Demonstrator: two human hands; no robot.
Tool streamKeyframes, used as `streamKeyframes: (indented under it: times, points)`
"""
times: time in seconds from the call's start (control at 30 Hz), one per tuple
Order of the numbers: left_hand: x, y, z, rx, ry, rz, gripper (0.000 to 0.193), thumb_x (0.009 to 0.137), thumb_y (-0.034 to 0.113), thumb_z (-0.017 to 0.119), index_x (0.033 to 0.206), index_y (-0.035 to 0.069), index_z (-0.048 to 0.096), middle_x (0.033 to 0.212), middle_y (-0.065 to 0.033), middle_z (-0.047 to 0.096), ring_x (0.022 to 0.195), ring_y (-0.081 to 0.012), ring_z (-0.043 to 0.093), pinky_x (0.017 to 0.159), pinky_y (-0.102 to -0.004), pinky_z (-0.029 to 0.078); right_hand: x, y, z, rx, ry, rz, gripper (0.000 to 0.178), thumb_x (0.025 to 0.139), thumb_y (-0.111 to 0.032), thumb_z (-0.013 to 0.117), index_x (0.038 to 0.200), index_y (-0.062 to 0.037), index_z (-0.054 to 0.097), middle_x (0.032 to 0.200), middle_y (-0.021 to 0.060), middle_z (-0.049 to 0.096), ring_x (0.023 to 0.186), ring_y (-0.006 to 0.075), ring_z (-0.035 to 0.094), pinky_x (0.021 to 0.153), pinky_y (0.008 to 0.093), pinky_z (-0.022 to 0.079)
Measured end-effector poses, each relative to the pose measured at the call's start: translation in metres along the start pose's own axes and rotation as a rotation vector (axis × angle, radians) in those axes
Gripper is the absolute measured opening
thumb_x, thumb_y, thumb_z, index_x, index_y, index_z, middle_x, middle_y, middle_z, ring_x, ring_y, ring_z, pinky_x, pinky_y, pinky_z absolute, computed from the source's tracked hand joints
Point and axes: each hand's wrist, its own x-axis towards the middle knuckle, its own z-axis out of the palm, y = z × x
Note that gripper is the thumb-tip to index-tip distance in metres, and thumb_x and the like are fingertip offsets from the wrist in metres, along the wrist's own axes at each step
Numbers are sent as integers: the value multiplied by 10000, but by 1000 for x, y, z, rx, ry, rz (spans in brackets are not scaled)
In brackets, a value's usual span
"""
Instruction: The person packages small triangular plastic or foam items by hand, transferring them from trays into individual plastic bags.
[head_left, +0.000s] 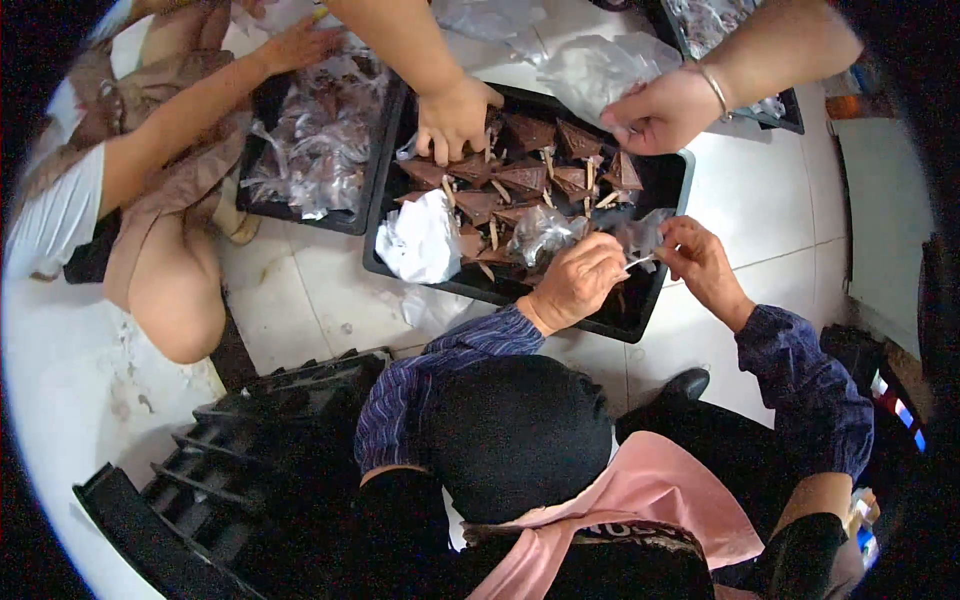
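Note:
My left hand [580, 280] and my right hand [698, 262] are over the near right corner of a black tray [662, 225]. Both are closed, pinching a thin white strip [640, 261] stretched between their fingertips. Just behind it, a clear plastic bag [640, 236] lies partly hidden by my fingers. Several brown, embossed triangular pieces [522, 180] with pale sticks fill the tray. Another crumpled clear bag [548, 234] rests on them beside my left hand. White crumpled wrapping [420, 238] covers the tray's near left corner.
Across the tray, one co-worker's hand [455, 118] touches the pieces; a braceleted hand [660, 110] holds a clear bag [605, 75]. Another person's hand [300, 45] reaches over a left tray [310, 150] of bagged items. Stacked black trays [250, 460] stand near left. My knee [515, 430] is close below.

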Motion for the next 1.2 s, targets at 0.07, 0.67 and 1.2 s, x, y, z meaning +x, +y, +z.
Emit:
streamKeyframes:
  times: [0.07,0.67,1.2]
  points:
    - [-16,1,-13,51,9,0,160,693,7,723,771,41,587,875,-72,630,888,-271,622,743,-342,527,1,-3,4,-81,43,47,100,812,-33,641,798,60,606,1017,109,562,713,177,576,592,297,487]
    - [-95,17,-152,542,534,-422,64,742,23,675,804,37,664,1050,-71,652,1025,-276,557,925,-389,419,14,-106,119,32,-388,31,384,970,-343,506,1039,28,580,848,54,611,604,106,573,528,266,465]
    - [-240,-19,-145,909,387,-953,231,776,78,633,963,-34,555,1099,-197,534,1079,-406,451,945,-496,340,26,-69,177,160,-287,89,397,917,-197,587,1225,14,451,1037,87,568,631,119,605,498,247,449]
